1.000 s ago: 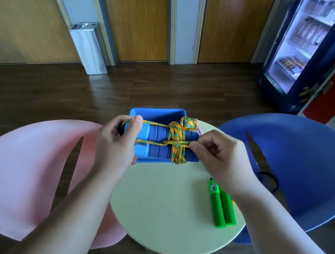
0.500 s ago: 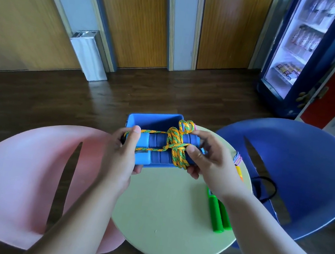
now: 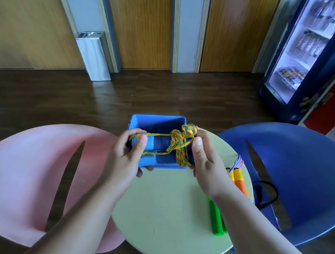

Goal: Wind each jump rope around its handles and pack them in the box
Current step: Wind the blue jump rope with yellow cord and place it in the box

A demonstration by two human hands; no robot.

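Well, from my remote seat I saw a pink moulded plastic chair [image 3: 23,170] on the left and a blue moulded plastic chair [image 3: 311,184] on the right, flanking the round pale-green table [image 3: 169,219]. At its far side stood the open blue plastic box [image 3: 159,120]. My left hand [image 3: 126,162] pinched the pale-blue end of the blue-handled jump rope [image 3: 161,161], thumb on top over a strand of its orange-and-green braided cord [image 3: 180,151]. My right hand [image 3: 204,165] curled round the other end, thumb beside the wound coil. The bundle sat level over the box's near wall, and I could not tell whether it touched. I judged that winding was done and packing was in hand: next it needed lowering lengthwise into the box, both grips easing without the coil slipping. The green plastic handles [image 3: 216,220] and orange plastic handles [image 3: 240,181] lay on the table to the right, not yet packed
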